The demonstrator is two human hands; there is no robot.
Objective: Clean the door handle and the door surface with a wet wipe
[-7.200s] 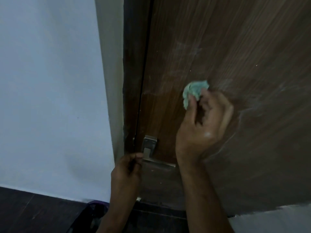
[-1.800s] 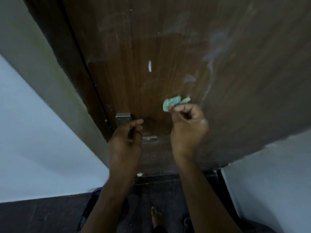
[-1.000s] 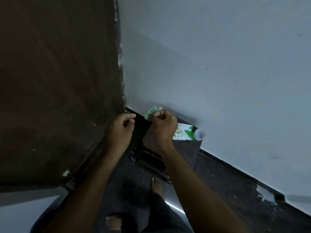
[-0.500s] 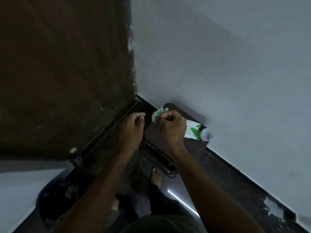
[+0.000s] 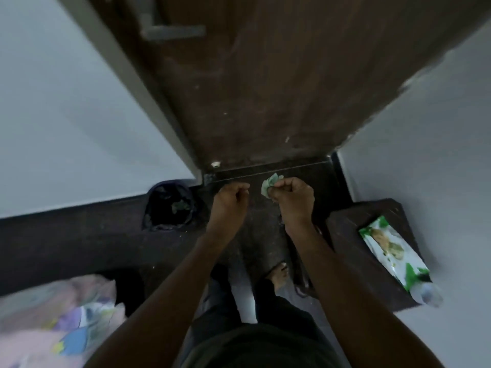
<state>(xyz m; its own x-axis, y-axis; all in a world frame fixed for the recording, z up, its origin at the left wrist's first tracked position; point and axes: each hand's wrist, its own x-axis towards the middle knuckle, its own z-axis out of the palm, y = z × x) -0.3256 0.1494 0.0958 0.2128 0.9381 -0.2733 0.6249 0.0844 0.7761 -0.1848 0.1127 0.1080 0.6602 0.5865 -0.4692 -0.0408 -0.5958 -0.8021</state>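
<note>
Head view, looking steeply down: right hand (image 5: 293,199) pinches a crumpled pale-green wet wipe (image 5: 269,185) at its fingertips, wipe sticking out on the hand's left side, held in the air above the dark floor (image 5: 79,240), not touching the brown wood-grain door (image 5: 265,88). Left hand (image 5: 231,201) sits just beside it, fingers curled in, holding nothing visible. Both hands are low, near the door's bottom edge. Grey metal lever handle (image 5: 172,31) is blurred at the top of frame, well apart from the hands. Dark bin (image 5: 168,208) with scraps inside stands on the floor left of the hands, against the white wall (image 5: 66,115). On the right, a green-and-white wipes packet (image 5: 393,253) lies on a dark wooden stool (image 5: 342,235). Pastel patterned bedding (image 5: 53,328) lies bottom left. One bare foot (image 5: 279,274) is visible between the forearms.
</note>
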